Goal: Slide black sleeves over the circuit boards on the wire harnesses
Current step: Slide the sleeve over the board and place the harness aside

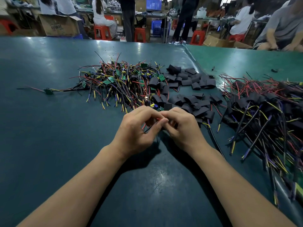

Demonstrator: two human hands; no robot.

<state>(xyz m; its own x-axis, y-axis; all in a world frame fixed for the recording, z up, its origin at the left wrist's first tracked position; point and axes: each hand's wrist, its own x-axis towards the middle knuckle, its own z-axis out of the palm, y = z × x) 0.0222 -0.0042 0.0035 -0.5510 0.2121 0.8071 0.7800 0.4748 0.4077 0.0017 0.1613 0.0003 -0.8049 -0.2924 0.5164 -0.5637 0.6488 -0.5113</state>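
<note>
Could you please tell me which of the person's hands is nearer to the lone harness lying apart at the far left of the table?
Left. The left hand lies right of and nearer the camera than the lone harness; the right hand is farther right still.

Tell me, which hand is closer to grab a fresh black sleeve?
Probably the right hand: the loose flat black sleeves lie just beyond it, while the left hand sits nearer the tangled bare green-board harnesses.

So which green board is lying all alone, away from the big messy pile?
The small green board far out on the left of the table. It lies apart with its few wires, while the other boards sit tangled in the pile.
</note>
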